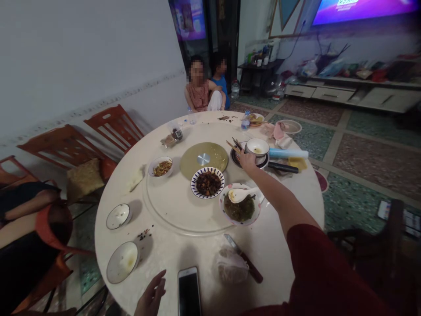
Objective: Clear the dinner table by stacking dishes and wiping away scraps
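My right hand (pixel 246 160) reaches far across the round white table (pixel 171 250) and grips the near rim of a dark plate (pixel 237 160). On that plate stands a white bowl (pixel 257 147), with chopsticks (pixel 233 145) beside it. The right arm, in a dark red sleeve, passes over a bowl of dark greens (pixel 240 210) with a white spoon (pixel 241 194) in it. My left hand (pixel 151 297) rests at the table's near edge with fingers stretched out, holding nothing. A phone (pixel 188 290) lies just right of it.
A lazy Susan (pixel 177 206) carries a patterned bowl of dark food (pixel 208 182), a small bowl of fries (pixel 161 167) and a gold disc (pixel 204 159). Two empty bowls (pixel 122 261) sit near left; a knife (pixel 245 259) and plastic bag (pixel 230 265) lie close. Orange chairs (pixel 112 127) stand left. Two people (pixel 205 87) sit beyond.
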Demonstrator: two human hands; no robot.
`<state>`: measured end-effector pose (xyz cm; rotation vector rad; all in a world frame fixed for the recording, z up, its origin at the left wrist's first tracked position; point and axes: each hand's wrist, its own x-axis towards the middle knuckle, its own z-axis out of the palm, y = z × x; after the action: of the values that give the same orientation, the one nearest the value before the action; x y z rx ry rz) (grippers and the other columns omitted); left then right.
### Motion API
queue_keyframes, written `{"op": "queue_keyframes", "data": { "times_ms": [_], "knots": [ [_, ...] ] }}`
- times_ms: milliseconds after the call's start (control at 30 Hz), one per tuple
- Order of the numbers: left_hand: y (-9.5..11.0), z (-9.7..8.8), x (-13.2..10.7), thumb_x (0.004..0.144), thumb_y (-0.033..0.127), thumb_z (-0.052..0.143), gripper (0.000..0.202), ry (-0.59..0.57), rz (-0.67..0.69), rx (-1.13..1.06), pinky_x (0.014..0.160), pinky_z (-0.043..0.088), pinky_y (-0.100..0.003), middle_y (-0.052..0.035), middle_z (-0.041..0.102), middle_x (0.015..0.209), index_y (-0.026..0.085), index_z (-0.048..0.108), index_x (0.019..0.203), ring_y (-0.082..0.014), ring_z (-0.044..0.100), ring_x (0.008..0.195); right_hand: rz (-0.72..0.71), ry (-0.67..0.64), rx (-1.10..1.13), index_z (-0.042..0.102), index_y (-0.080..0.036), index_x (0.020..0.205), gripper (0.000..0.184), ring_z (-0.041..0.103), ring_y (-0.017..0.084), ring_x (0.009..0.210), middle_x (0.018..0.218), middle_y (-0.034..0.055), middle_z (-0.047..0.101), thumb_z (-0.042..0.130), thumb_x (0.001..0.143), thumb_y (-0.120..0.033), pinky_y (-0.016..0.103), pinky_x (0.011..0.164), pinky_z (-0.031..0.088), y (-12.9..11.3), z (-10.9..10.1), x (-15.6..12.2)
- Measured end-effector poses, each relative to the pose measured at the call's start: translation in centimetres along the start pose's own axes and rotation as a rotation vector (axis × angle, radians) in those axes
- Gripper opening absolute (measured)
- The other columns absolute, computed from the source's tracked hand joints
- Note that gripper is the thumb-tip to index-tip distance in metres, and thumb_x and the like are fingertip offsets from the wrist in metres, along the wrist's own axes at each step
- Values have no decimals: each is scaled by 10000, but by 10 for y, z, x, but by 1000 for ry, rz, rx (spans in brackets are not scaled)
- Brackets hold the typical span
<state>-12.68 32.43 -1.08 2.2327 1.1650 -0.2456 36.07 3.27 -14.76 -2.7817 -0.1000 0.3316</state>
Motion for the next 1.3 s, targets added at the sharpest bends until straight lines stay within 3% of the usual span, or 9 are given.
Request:
{"op": "queue_keyframes", "data": {
  "times_ms": [100,233,333,600,867,1033,1300],
  "knots": [
    [-8,2,1,618,757,531,855,15,25,20,805,553,-355,-136,693,1080,146,573,1215,-261,693,884,-55,97,-58,348,-101,1449,530,619,292,1010,1128,268,606,201,941,-122,408,765,478,3,-1,-2],
    [-20,6,4,664,769,459,818,69,65,55,766,558,-313,-115,714,998,160,596,1192,-230,702,826,-163,183,-84,313,-132,1459,518,611,268,978,1156,266,565,149,973,-198,368,760,461,11,1,-5],
    [-20,7,4,677,772,439,795,98,81,65,745,565,-299,-103,717,981,174,605,1174,-224,706,812,-221,169,-100,303,-136,1462,521,612,263,961,1149,262,564,145,971,-209,365,758,465,16,3,-5],
    [3,-1,-6,601,799,501,863,23,42,58,783,570,-329,-130,713,1009,150,600,1162,-255,707,860,-98,159,34,521,-11,1251,470,605,278,999,1114,288,578,198,928,-120,379,795,478,11,3,0],
    [0,-2,-3,644,748,509,814,-4,46,71,796,562,-324,-120,719,1002,148,587,1188,-261,703,903,-105,195,1,494,-47,1277,459,608,281,994,1115,259,567,195,944,-145,377,788,475,17,6,-7],
    [2,0,1,675,711,517,766,-10,69,72,787,562,-322,-113,723,964,140,589,1181,-255,706,890,-231,155,-32,418,-110,1375,467,606,279,983,1133,237,558,214,964,-193,387,787,468,19,3,-14],
    [4,0,2,661,732,488,788,-13,77,108,778,564,-313,-115,718,982,149,587,1183,-250,707,884,-199,131,-35,535,-131,1269,437,614,266,975,1133,204,577,241,949,-173,353,779,466,25,-3,-17]
  ]
}}
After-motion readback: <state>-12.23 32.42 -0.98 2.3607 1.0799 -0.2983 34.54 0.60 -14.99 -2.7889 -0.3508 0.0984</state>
